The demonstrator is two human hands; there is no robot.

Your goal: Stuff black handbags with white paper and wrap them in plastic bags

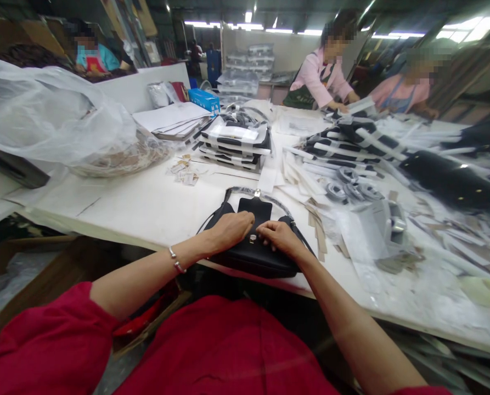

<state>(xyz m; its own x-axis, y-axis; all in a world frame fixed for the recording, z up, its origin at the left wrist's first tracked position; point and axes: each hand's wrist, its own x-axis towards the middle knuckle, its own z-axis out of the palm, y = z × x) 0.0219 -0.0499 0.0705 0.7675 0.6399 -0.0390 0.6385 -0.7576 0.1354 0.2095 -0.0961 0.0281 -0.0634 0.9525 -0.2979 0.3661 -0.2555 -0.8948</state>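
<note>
A black handbag (265, 266) lies at the table's front edge, directly before me. Its flap (255, 207) is folded back, with a metal clasp piece at the tip, and a small metal lock (252, 239) shows on the body. Over the left half of the bag, my left hand (233, 227) is closed, fingers curled down near the flap. My right hand (281, 236) is closed too, its fingertips bunched just right of the lock. What either hand pinches is hidden or too small to make out. A plastic-wrapped handle (280, 204) arches behind the flap.
Wrapped black bags (236, 140) are stacked beyond the handbag. Tape rolls (347, 189), a tape dispenser (393, 225) and paper strips (316, 225) lie to the right. A big plastic bag (63, 120) sits left. Across the table a co-worker (322, 79) handles packing material.
</note>
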